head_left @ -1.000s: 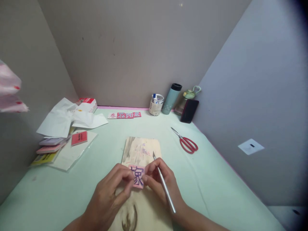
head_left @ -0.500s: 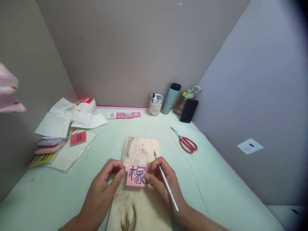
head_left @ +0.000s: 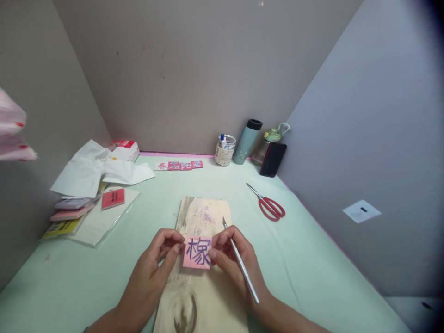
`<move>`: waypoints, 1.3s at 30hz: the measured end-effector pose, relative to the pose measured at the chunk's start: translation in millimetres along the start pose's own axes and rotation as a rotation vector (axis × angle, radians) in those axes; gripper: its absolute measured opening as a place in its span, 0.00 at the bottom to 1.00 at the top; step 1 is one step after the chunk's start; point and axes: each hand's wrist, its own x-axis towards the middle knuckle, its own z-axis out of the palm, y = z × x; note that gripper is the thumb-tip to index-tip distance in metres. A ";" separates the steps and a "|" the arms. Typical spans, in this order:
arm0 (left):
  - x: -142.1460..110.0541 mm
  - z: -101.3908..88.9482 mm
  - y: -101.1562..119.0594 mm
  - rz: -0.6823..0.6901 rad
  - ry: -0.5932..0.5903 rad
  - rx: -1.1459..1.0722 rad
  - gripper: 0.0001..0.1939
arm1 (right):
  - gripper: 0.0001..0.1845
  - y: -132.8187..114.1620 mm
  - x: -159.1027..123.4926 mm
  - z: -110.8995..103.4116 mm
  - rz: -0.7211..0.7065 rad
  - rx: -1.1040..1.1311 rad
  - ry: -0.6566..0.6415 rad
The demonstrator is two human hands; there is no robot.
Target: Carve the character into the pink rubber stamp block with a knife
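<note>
A small pink square [head_left: 196,260] bears one large character in purple strokes and is held up over a wooden board [head_left: 222,296]. My right hand [head_left: 237,259] pinches its right edge between thumb and finger. The same hand also keeps a silver craft knife [head_left: 242,266], blade pointing up and away, lying across the fingers. On the other side, my left hand [head_left: 152,263] is closed in a pinch, its fingertips at the square's left edge. The board is stained and has dark marks near its front end.
Red-handled scissors [head_left: 271,208] lie to the right. At the back stand a glass jar [head_left: 225,155], a blue flask [head_left: 247,143], a green-lidded bottle [head_left: 261,150] and a phone [head_left: 273,159]. Several character squares [head_left: 179,165] form a row. Papers [head_left: 83,171] and packets pile up left.
My left fingertips have moved slightly right, up to the square's left edge, where a small gap showed before. My right hand still holds the square and the knife.
</note>
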 end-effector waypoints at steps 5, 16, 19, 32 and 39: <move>-0.6 1.3 2.1 -0.070 -0.025 -0.133 0.20 | 0.18 2.8 0.2 0.0 0.004 0.001 -0.034; -1.8 4.5 9.6 -0.139 -0.129 -0.295 0.21 | 0.16 1.4 2.6 -1.3 0.015 -0.071 -0.013; -1.4 4.8 11.2 -0.131 -0.119 -0.283 0.19 | 0.15 1.7 2.0 -1.7 0.014 -0.086 -0.015; -1.4 2.0 16.5 -0.149 -0.120 -0.140 0.17 | 0.09 1.9 -7.1 0.8 -0.203 -0.396 -0.054; 1.4 1.6 27.1 -0.197 -0.142 -0.028 0.11 | 0.08 8.3 -8.9 -0.9 -0.328 -0.496 -0.105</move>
